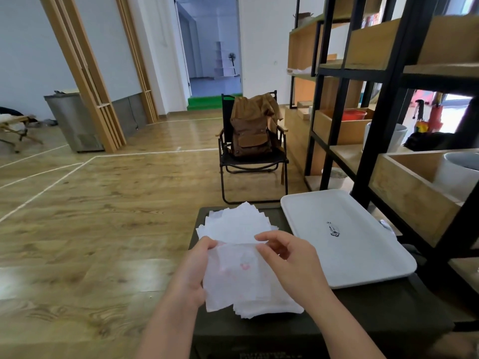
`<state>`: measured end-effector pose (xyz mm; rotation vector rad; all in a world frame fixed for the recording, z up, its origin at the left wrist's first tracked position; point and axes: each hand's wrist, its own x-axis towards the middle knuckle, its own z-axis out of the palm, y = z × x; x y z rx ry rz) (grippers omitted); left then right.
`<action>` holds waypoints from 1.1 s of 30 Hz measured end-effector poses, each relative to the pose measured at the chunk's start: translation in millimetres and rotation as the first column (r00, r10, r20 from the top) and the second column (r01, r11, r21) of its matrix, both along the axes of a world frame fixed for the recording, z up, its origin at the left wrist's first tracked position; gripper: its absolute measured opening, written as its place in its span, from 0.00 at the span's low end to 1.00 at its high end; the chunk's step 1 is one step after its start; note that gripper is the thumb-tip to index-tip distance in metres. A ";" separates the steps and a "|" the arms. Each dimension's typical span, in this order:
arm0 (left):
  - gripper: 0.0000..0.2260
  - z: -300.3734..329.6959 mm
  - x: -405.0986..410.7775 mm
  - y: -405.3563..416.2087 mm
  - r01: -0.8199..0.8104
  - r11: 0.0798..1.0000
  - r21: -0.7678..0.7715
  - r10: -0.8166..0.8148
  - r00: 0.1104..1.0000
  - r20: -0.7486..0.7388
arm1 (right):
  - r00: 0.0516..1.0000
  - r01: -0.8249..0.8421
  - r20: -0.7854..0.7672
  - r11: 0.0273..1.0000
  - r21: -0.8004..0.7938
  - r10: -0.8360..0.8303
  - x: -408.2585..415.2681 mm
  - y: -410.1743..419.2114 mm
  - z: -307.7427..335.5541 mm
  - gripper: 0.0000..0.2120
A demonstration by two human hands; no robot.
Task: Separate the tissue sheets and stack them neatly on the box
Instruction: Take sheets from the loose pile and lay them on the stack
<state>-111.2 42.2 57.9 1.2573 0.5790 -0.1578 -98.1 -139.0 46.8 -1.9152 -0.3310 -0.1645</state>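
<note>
Thin white tissue sheet [241, 270] is pinched at its top corners by left hand [191, 270] and right hand [293, 265], fingers curled on it. Peeling slowly should free one ply; then lay it square on the fanned white stack [233, 224] beyond, on the dark green box [363, 320].

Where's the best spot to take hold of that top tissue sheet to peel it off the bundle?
Probably its far edge, from above: the top tissue sheet lifts there, where the left hand and right hand pinch its corners, clear of the bundle beneath.
</note>
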 end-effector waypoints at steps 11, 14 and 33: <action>0.16 0.6 -9.8 -2.4 0.058 0.998 0.018 -0.059 0.997 0.051 | 0.987 0.056 0.146 0.997 0.059 -0.064 -0.9 -5.2 5.4 0.06; 0.10 -2.4 -8.6 -3.7 -0.017 0.982 0.188 -0.020 0.980 0.196 | 0.983 0.039 0.177 0.998 0.041 -0.045 0.8 -7.6 7.0 0.06; 0.06 0.0 -7.8 -4.4 -0.166 0.728 0.666 -0.278 0.816 0.507 | 0.972 0.067 0.221 0.996 0.055 -0.078 5.6 -25.8 9.1 0.05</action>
